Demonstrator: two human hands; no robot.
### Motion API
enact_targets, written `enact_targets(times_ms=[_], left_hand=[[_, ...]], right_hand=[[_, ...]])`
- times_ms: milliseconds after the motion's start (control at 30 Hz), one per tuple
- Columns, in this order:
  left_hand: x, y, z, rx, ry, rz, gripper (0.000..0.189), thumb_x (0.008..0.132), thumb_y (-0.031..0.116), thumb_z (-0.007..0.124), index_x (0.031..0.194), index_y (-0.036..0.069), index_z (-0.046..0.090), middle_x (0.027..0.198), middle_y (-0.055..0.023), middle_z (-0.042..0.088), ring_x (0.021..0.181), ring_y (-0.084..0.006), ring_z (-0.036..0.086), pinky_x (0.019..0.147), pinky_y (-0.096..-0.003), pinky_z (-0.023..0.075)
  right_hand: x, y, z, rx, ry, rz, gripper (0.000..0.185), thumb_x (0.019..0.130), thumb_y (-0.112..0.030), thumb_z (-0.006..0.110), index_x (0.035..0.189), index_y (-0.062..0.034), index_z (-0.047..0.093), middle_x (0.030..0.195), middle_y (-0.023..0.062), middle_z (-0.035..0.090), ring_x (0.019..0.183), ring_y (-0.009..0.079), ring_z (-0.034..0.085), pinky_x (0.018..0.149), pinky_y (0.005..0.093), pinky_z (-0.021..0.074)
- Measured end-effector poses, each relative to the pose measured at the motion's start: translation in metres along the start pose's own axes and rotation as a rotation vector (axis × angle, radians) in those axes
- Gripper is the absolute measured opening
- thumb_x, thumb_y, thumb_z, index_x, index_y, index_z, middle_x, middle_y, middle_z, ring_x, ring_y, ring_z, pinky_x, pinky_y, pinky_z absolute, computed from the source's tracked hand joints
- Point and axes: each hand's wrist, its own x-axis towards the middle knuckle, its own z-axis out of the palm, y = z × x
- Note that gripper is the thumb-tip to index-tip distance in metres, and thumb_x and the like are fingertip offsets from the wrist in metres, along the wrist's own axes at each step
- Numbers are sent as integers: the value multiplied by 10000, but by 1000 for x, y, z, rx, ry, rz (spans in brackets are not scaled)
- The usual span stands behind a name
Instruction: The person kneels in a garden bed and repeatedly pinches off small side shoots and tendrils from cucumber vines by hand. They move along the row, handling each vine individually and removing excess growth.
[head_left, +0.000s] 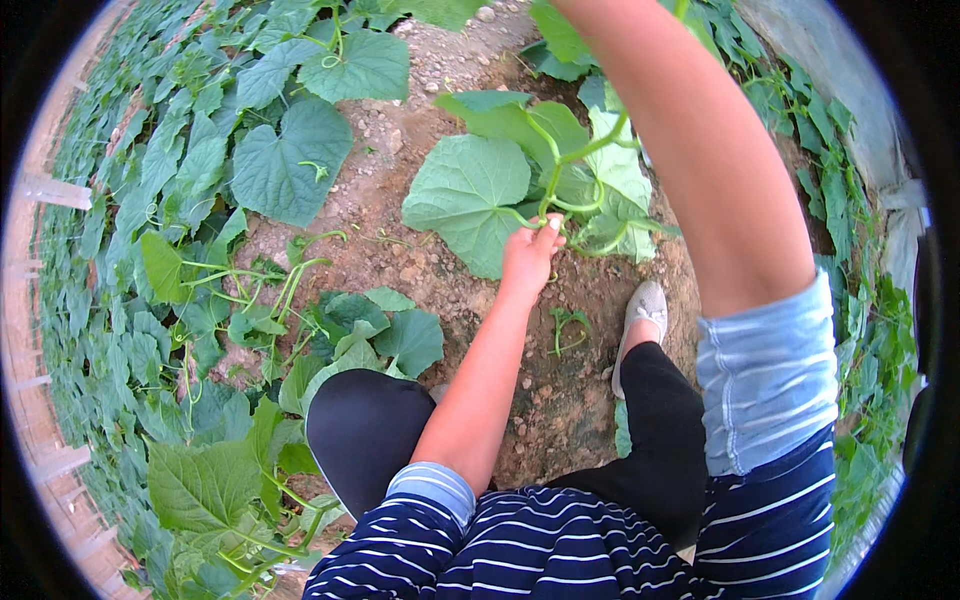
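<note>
My left hand (529, 255) pinches the lower stem of a green vine (553, 180) between thumb and fingers. The vine looks like a cucumber plant, and it slants up to the right behind my right forearm (697, 142). Broad lobed leaves (469, 191) and curling side shoots spread around my fingers, above the soil. My right arm reaches forward past the top edge, so its hand is out of view. A small cut or loose sprig (568, 330) lies on the ground below my left hand.
Dense vines with large leaves (292, 161) fill the left side. Clippings (292, 277) hang over them. Bare stony soil (390, 172) runs up the middle. My shoe (646, 307) rests near the vine. Plastic sheeting (855, 82) borders the right.
</note>
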Motion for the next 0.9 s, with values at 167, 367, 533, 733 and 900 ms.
enact_targets(times_ms=[167,367,533,733,900], left_hand=[[3,14,-19,299,60,-169,346,910,328,562,1112,52,610,856,-34,653,733,-96,559,702,-242,445],[8,5,-13,38,-10,-30,318,859,375,639,998,91,672,867,-2,637,748,-82,573,671,-219,425],[2,3,-13,56,44,-59,334,853,382,639,955,65,662,789,-13,627,680,-81,539,629,-230,411],[8,-3,-17,66,8,-18,319,869,365,618,998,76,654,755,4,604,668,-77,522,611,-230,397],[10,-13,-19,6,43,-2,295,877,297,619,1016,38,645,747,-10,599,678,-96,522,649,-250,419]], right_hand=[[-137,8,9,127,-840,141,160,851,-143,569,902,1,614,699,112,606,627,199,590,569,297,480],[-352,56,-17,-177,-1795,-38,438,726,-165,690,1145,-134,568,965,153,639,878,269,641,750,383,522],[-441,64,16,-288,-1536,-353,874,658,-55,706,1404,-239,288,1430,125,261,1247,401,383,837,409,530],[-466,76,31,76,-1641,-262,143,777,-155,587,889,-68,609,939,124,607,833,315,628,725,423,520],[-253,-9,-17,438,-1780,-68,189,645,-88,710,649,-43,526,600,96,546,613,264,547,605,403,428]])
